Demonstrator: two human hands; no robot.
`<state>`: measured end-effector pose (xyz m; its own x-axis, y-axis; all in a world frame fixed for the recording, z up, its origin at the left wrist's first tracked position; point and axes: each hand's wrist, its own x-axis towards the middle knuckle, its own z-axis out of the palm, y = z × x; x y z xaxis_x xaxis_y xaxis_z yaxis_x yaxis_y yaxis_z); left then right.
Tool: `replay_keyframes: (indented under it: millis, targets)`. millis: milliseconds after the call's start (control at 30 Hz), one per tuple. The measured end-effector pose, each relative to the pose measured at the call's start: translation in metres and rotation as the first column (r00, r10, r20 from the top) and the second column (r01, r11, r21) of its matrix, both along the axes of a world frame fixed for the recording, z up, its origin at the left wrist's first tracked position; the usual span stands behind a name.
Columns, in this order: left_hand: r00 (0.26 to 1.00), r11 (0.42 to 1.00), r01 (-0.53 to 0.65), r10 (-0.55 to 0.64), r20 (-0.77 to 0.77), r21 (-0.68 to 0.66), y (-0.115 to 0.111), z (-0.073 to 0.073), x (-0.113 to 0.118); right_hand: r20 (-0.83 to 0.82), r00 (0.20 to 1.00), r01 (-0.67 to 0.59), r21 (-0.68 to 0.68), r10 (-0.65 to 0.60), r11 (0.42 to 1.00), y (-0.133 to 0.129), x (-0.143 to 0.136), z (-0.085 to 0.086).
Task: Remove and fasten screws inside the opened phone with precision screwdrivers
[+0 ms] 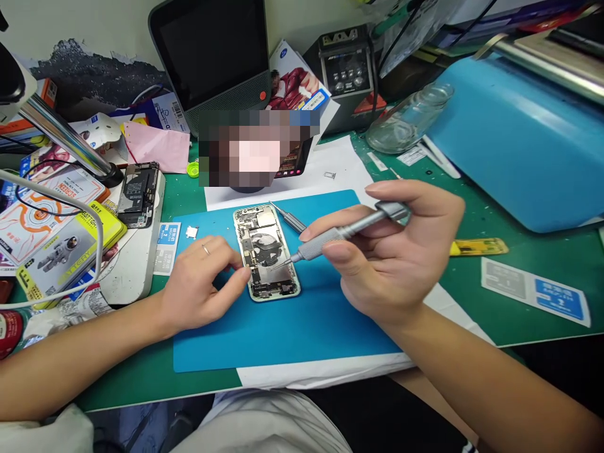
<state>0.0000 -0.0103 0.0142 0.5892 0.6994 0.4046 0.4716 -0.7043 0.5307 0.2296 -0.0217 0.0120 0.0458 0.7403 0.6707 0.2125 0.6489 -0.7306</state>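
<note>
An opened phone with its inner parts showing lies on the blue mat. My left hand is at the phone's left edge, thumb and index finger bent together there; whether something small is between them is hidden. In my right hand is a grey metal screwdriver, gripped between fingers and thumb, its thin tip over the lower right part of the phone. A second tool, a dark pen-like driver, lies by the phone's upper right edge.
Another opened phone lies on a white box at the left, near battery boxes. A dark screen, a black device and a glass jar stand behind. At the right are a blue sheet and a label card.
</note>
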Motion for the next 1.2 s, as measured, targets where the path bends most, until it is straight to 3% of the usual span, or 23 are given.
replay_keyframes:
  millis: [167,300,600,833,1200]
  targets:
    - [0.964,0.994,0.042,-0.014,-0.265,0.101,0.001,-0.004,-0.001,0.071,0.997,0.017,0.035,-0.020,0.999,0.000,0.002,-0.002]
    - [0.935,0.990,0.053,-0.002,-0.354,0.132,0.002,-0.008,-0.001,0.140,0.990,-0.050,0.102,0.036,0.994,0.000,0.004,-0.007]
    - [0.926,0.995,0.031,0.008,-0.377,0.097,0.002,-0.008,0.000,0.248,0.909,-0.356,0.043,0.335,0.934,-0.002,0.007,-0.010]
    - [0.927,0.997,0.025,0.006,-0.374,0.078,0.001,-0.009,0.000,0.435,0.828,-0.354,-0.084,0.354,0.931,-0.004,0.006,-0.006]
    - [0.930,0.996,0.030,0.005,-0.367,0.089,0.001,-0.012,0.001,0.453,0.809,-0.379,-0.086,0.374,0.922,-0.003,0.004,-0.007]
